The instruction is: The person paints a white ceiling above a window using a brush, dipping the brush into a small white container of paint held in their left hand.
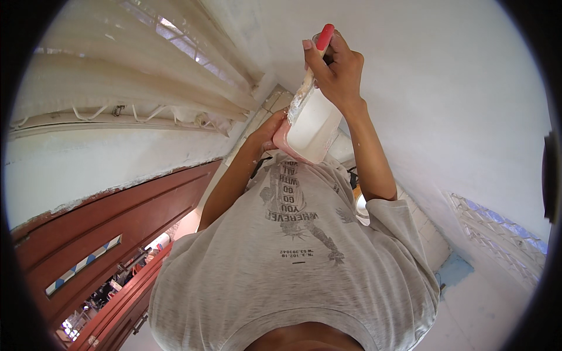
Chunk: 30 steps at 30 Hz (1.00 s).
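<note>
Gripping a paintbrush (pixel 311 69) by its red handle with the right hand (pixel 336 67), fingers closed round it, white-coated bristles pointing down into a pink tub (pixel 310 130); cupping that tub from below and the side with the left hand (pixel 270 131), fingers curled against its wall; holding the tub just in front of the chest, its inside thick with white paint, tilted toward the camera. Wearing a grey T-shirt (pixel 293 263) carrying a dark printed figure and lines of lettering down the front. Standing close to a white wall (pixel 445 76) filling the upper right; showing a patch of blue (pixel 453 272) low on that wall, just beside a white patterned block grille (pixel 497 231). Hanging at upper left, pale curtains (pixel 117 64) on a rail with white hooks; sitting under them, a white band with a ragged painted edge above a reddish-brown wooden door (pixel 111 228) with a narrow glazed slot showing blue and white stripes; opening beyond the door, a bright cluttered outdoor scene, too small for detail.
</note>
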Tool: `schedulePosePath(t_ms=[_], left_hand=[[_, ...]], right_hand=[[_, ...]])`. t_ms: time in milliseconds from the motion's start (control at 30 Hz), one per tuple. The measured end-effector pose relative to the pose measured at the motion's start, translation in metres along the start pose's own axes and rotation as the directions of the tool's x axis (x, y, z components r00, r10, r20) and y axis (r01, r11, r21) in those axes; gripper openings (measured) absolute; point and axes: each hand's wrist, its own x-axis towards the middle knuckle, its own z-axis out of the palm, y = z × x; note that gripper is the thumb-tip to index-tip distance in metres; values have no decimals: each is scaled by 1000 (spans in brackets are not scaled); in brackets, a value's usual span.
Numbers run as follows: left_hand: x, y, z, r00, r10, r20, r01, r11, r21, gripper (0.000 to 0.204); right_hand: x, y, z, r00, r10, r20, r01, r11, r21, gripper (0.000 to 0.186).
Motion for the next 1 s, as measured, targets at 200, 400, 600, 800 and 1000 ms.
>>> schedulePosePath(t_ms=[200, 400, 600, 800, 1000], left_hand=[[3, 0, 14, 996, 73, -55, -58, 970, 238, 54], [17, -18, -52, 973, 149, 178, -116, 976, -184, 53], [-2, 2, -30, 875, 360, 322, -209, 884, -419, 55], [3, 9, -28, 895, 336, 292, -187, 879, -439, 57], [5, 14, -10, 901, 195, 387, -92, 959, -268, 85]], right_hand=[[-3, -12, -15, 980, 155, -126, -122, 964, 236, 19], [-23, -20, -53, 909, 282, -307, -147, 906, 397, 29], [-65, 5, -70, 900, 380, -212, -214, 810, 546, 31], [-92, -1, -57, 908, 412, -77, -301, 768, 565, 31], [-97, -6, -50, 891, 454, -9, -362, 723, 589, 28]])
